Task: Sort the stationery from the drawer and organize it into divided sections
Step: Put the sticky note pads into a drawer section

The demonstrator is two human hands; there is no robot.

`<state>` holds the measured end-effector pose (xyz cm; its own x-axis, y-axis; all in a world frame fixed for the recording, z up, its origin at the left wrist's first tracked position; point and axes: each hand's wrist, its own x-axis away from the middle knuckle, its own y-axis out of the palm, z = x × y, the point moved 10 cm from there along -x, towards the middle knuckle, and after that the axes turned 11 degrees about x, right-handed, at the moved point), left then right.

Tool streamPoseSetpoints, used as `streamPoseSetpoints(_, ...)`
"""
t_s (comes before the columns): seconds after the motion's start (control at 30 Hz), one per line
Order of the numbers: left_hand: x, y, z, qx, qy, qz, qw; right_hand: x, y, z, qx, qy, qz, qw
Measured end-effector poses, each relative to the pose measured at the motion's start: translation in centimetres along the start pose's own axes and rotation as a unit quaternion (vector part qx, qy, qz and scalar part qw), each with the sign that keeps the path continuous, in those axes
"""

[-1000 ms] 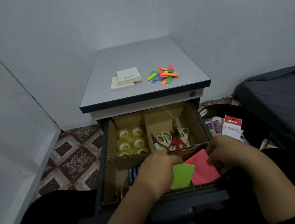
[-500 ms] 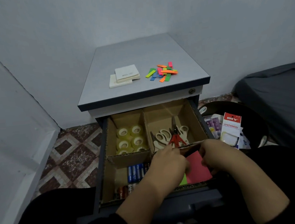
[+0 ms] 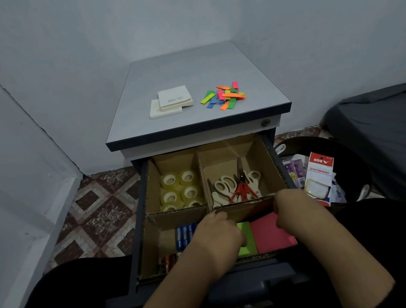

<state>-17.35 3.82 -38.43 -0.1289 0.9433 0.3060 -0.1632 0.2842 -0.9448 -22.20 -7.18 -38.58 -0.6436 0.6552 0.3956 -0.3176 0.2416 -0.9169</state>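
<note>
- Left hand [image 3: 220,236] fingers curl onto the green pad [image 3: 247,242]; right hand [image 3: 294,211] grips the pink pad's [image 3: 271,236] far edge
- Both pads lie in the drawer's [image 3: 140,233] front-right section
- Scissors [image 3: 236,186] behind them, tape rolls [image 3: 179,189] back-left, batteries [image 3: 183,236] front-left

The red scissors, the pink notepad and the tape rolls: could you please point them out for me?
Red scissors [image 3: 243,191], head view, on the handles.
Pink notepad [image 3: 270,236], head view, top sheet.
Tape rolls [image 3: 179,189], head view, middle of cluster.

Green pad [image 3: 247,240], pink pad [image 3: 269,235], side by side, front-right drawer section [image 3: 260,256]
</note>
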Motion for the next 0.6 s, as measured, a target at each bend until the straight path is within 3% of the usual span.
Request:
streamPoseSetpoints(0.2, -0.7, 0.8, -0.1, -0.077, 0.003, -0.040, 0.996, 0.1, 0.3, -0.8, 0.013, -0.003, 0.011, 1.000)
streamPoseSetpoints(0.47, -1.6, 1.8, 0.0, -0.137, -0.023, -0.112, 0.984, -0.7, 5.3, -2.2, 0.004, -0.015, -0.133, 0.991)
streamPoseSetpoints(0.6, -1.7, 2.3, -0.2, -0.146, -0.033, -0.121, 0.981, -1.1, 6.0, -2.6, 0.018, -0.026, -0.160, 0.987)
